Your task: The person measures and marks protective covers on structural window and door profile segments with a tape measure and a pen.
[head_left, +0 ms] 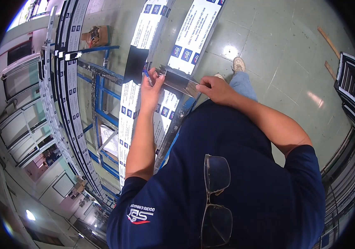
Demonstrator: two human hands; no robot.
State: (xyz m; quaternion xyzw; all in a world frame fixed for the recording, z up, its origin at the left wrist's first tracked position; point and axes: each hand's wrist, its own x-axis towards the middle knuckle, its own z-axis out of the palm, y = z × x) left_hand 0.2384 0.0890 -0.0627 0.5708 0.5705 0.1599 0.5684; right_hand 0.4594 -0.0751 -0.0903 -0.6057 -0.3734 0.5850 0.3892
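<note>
My left hand [151, 85] is closed around a slim blue and white pen [148, 77], above the end of a film-wrapped profile [146, 29]. To its right, my right hand [214, 89] has thumb and fingers pressed together at the edge of a flat greyish-brown piece [191, 89]. That piece lies across a dark gap between lengths of profile covered in white printed film [194, 35]. Whether my right fingers grip the piece or only rest on it is hard to see.
Long wrapped profiles [73, 54] stand on a blue metal rack [110, 118] at the left. A cardboard box [98, 36] is on the floor behind. Dark stacked frames [351, 83] are at the far right, near wooden strips [328, 41]. Sunglasses [218, 199] hang on my shirt.
</note>
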